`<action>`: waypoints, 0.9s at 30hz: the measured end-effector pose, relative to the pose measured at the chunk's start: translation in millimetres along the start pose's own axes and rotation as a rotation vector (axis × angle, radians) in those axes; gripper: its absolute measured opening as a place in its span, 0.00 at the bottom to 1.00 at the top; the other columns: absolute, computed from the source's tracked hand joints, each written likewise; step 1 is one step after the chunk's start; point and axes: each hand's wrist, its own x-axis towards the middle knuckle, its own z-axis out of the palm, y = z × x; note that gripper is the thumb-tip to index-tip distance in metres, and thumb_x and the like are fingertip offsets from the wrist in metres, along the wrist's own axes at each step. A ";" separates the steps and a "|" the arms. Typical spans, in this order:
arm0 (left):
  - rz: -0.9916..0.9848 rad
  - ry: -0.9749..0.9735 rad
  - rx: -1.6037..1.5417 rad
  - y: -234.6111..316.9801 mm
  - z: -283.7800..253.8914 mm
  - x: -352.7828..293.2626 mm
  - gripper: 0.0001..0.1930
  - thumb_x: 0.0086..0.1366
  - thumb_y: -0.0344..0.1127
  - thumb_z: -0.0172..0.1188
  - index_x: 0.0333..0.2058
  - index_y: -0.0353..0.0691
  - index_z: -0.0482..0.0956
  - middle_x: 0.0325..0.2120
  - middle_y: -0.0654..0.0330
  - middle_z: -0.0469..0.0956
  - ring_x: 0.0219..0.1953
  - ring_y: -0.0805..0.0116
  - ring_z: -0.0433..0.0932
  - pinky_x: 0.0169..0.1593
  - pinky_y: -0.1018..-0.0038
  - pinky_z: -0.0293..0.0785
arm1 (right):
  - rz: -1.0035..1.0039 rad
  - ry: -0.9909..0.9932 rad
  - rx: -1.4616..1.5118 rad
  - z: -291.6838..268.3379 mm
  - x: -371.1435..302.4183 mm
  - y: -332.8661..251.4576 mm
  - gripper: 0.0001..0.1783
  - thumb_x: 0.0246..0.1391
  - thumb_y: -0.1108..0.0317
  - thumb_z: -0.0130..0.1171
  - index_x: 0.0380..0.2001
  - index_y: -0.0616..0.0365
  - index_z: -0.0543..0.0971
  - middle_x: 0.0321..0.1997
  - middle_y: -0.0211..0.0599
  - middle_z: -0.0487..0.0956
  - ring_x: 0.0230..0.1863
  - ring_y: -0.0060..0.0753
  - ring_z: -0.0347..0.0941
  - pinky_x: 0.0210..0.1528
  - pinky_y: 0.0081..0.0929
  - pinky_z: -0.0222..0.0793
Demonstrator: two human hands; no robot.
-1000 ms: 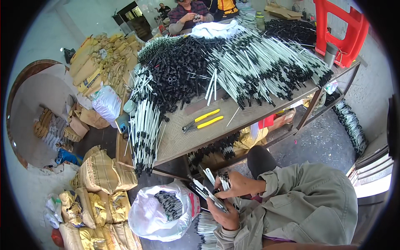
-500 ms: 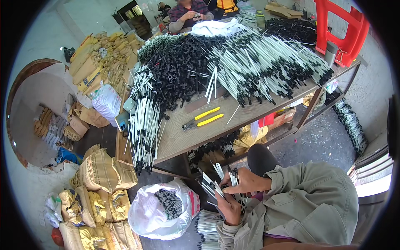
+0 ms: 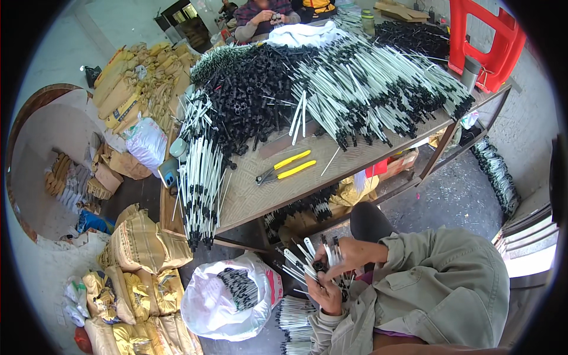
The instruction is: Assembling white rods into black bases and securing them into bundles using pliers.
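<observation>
My left hand (image 3: 326, 296) is closed around a loose bunch of white rods (image 3: 300, 258) with black ends, held low in front of my lap. A small black plastic fitting (image 3: 319, 266) shows at its fingertips. Close above, my right hand (image 3: 354, 254) reaches in with bent fingers over more black-tipped rods, which are smeared by motion. The right fingers look closed on these rods, but their tips are partly hidden. Beside my hands stands an open white sack (image 3: 228, 313) holding a batch of black-and-white rods (image 3: 239, 289).
The worktable (image 3: 245, 204) carries yellow-handled pliers (image 3: 287, 167), a heap of black fittings (image 3: 251, 89) and spread white rods (image 3: 378, 89). A person (image 3: 263, 18) works at its far side. Stacked brown sacks (image 3: 145, 248) stand left; a red plastic stool (image 3: 488, 50) rests on the table, far right.
The black fitting has come into view between my hands. My right fingers have shifted on the rods, and the bunch in my left hand is fanned wider. The view has shifted slightly.
</observation>
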 end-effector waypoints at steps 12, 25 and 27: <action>0.068 0.022 0.097 -13.3 -16.0 -29.8 0.14 0.56 0.23 0.51 0.43 0.26 0.69 0.34 0.41 0.72 0.33 0.46 0.74 0.36 0.62 0.70 | -0.247 0.000 0.142 22.7 -4.8 42.9 0.14 0.45 0.72 0.61 0.38 0.64 0.76 0.38 0.39 0.77 0.36 0.21 0.71 0.35 0.20 0.65; -0.211 -0.216 -0.282 -23.8 -48.7 -33.0 0.21 0.50 0.38 0.62 0.40 0.30 0.72 0.31 0.50 0.74 0.32 0.57 0.74 0.36 0.70 0.70 | 0.000 -0.187 0.403 16.6 -5.1 13.2 0.19 0.43 0.66 0.64 0.37 0.64 0.74 0.33 0.38 0.78 0.33 0.22 0.72 0.36 0.19 0.68; -0.294 -0.204 -0.422 -23.2 -53.9 -38.4 0.23 0.47 0.41 0.65 0.39 0.33 0.73 0.31 0.51 0.75 0.32 0.60 0.75 0.37 0.71 0.70 | 0.138 -0.309 0.824 9.3 -10.1 14.8 0.18 0.48 0.63 0.61 0.37 0.68 0.74 0.36 0.41 0.77 0.40 0.28 0.74 0.42 0.23 0.70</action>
